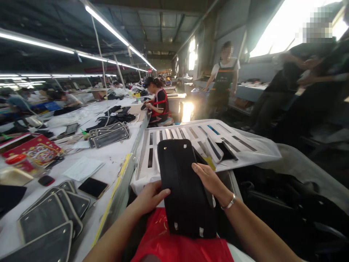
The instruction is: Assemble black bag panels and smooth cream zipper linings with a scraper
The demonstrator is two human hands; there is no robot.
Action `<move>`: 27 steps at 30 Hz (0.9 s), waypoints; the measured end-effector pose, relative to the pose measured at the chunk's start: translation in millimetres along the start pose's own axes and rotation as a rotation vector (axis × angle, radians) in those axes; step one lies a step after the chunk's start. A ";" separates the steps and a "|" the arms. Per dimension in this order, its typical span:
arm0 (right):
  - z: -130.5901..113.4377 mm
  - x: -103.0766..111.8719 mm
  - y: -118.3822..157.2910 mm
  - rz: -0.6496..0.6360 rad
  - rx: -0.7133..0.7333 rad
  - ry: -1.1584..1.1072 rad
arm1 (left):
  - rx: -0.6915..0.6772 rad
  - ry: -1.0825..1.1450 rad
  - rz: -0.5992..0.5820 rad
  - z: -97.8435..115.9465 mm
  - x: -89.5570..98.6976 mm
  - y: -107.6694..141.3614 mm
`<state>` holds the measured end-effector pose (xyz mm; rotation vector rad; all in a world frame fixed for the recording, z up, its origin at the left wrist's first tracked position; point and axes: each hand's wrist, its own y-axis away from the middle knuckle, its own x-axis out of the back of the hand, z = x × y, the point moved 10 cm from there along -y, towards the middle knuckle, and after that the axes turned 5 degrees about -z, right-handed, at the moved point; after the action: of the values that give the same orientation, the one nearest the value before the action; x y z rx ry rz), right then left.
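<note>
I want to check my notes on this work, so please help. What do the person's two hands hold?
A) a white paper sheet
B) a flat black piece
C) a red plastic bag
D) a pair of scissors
B. The left hand and the right hand both grasp the flat black piece in front of the person.

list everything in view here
black bag panel: 1, black, between the hands
white sheet: 1, white with dark strips, behind the panel
red plastic bag: 1, red, below the panel
near panel stack: about 4, dark with pale edges, near end of table
far panel stack: about 3, dark with pale edges, farther along table
work table: 1, white, left
printed box: 1, red, on table at left
seated person: 1, red vest, beyond table
standing person: 1, dark apron, far back
left hand: 1, on panel's left edge
right hand: 1, on panel, silver bangle at wrist
</note>
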<state>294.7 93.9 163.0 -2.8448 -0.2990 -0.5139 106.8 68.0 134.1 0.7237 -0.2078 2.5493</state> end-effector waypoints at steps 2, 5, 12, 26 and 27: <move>9.4 -0.2 0.9 0.014 -0.039 -0.088 | -0.004 0.107 -0.051 -1.1 -19.0 4.5; 19.6 0.6 3.3 0.019 -0.106 -0.187 | 0.026 0.296 0.014 -2.3 -29.1 4.1; -2.4 39.4 17.0 0.117 -0.021 0.191 | 0.001 0.538 0.034 5.7 -37.0 -9.7; -21.6 22.5 79.2 -0.083 -0.156 0.937 | 0.150 0.583 0.083 -6.8 -39.9 -15.6; -20.2 20.6 78.7 -0.098 -0.147 0.890 | 0.138 0.573 0.090 -6.8 -40.7 -15.4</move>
<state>326.1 16.9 173.8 -2.4096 -0.2256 -1.7689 141.5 66.7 107.0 0.0072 0.1306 2.7545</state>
